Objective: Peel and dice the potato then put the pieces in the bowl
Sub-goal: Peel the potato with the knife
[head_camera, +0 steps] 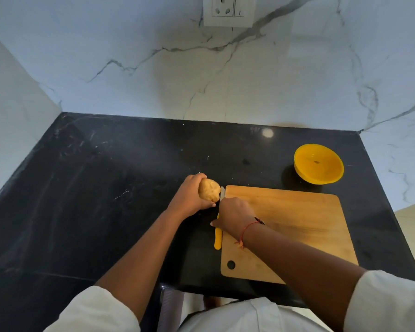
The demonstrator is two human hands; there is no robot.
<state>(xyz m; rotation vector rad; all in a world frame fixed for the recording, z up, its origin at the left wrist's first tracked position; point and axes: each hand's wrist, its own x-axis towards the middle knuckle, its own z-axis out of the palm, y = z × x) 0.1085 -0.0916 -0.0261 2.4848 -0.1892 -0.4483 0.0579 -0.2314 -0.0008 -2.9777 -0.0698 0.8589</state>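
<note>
My left hand [189, 196] grips a pale brown potato [209, 190] just left of the wooden cutting board [295, 226]. My right hand [234, 215] is curled over a knife [218, 238] with a yellow handle that lies along the board's left edge. The blade tip shows beside the potato, and the handle sticks out toward me under my palm. A yellow bowl [319, 164] stands on the counter beyond the board's far right corner, with only a small dark speck inside it.
The black stone counter [94, 188] stretches wide to the left. White marble walls close it in at the back and on both sides. A wall socket [228, 10] sits high on the back wall. The counter's front edge runs just before my body.
</note>
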